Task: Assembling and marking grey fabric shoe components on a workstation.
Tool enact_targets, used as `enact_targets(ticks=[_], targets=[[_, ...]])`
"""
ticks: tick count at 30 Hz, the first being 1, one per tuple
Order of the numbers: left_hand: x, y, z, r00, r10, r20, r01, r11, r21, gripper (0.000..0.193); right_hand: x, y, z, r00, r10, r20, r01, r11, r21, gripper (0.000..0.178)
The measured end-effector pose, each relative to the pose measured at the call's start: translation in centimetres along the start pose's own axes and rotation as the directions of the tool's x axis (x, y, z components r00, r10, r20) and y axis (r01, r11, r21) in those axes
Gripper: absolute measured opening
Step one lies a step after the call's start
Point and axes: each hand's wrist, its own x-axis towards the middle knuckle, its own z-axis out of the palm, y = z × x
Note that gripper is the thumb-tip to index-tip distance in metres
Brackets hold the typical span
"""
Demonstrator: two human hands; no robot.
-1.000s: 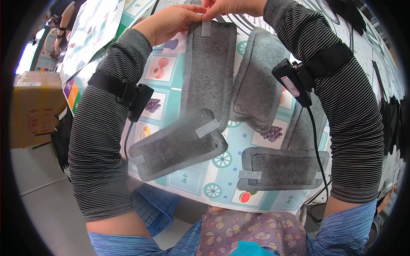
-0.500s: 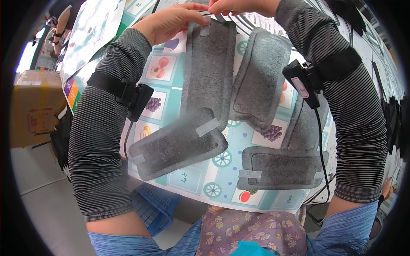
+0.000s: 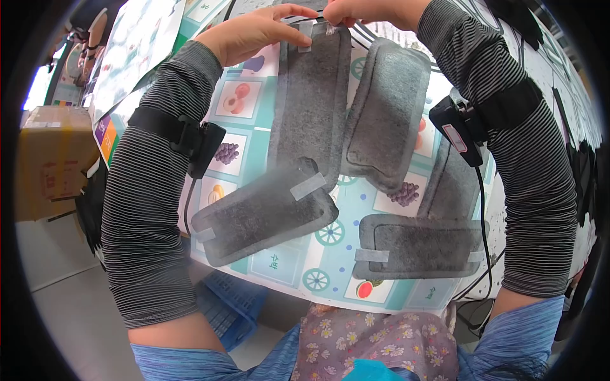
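A long grey felt-like pad (image 3: 308,101) with stitched edges lies at the far middle of the table. Across its far end, my left hand (image 3: 257,30) rests its thumb on a pale tape strip (image 3: 305,35), the other fingers stretched forward and apart from it. Just right of that strip, my right hand (image 3: 375,11) is closed, fingertips pinched at the pad's far edge. A small whitish bit shows under them, too small to name. To the right lies a second grey pad (image 3: 389,111). Nearer me, another pad (image 3: 267,213) slants over the long one's near end, with tape strips at both ends.
At the near right, a taped pad (image 3: 419,247) overlaps another grey pad (image 3: 452,184). Under them spreads a printed fruit-picture sheet (image 3: 330,273). Black cables (image 3: 484,241) hang from my right forearm. A cardboard box (image 3: 57,159) stands left; a blue basket (image 3: 232,308) sits below the table edge.
My right hand has shifted slightly right, away from the left fingertips, to the pad's far edge. The left thumb has slid a little nearer me onto the tape strip.
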Motion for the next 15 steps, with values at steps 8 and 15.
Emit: enact_targets(ticks=[8, 15], targets=[[-0.7, 2.8, -0.5, 0.98, -0.139, 0.14, 0.169, 0.958, -0.231, 0.08, 1.5, 1.7, -0.7, 0.765, 0.069, 0.64, -0.587, 0.485, 0.649, 0.025], [-0.7, 2.3, 0.3, 0.996, 0.047, 0.074, -0.034, 0.983, -0.179, 0.077, 1.2, -2.0, 1.1, 0.916, 0.245, 0.319, -0.335, 0.902, 0.271, 0.048]])
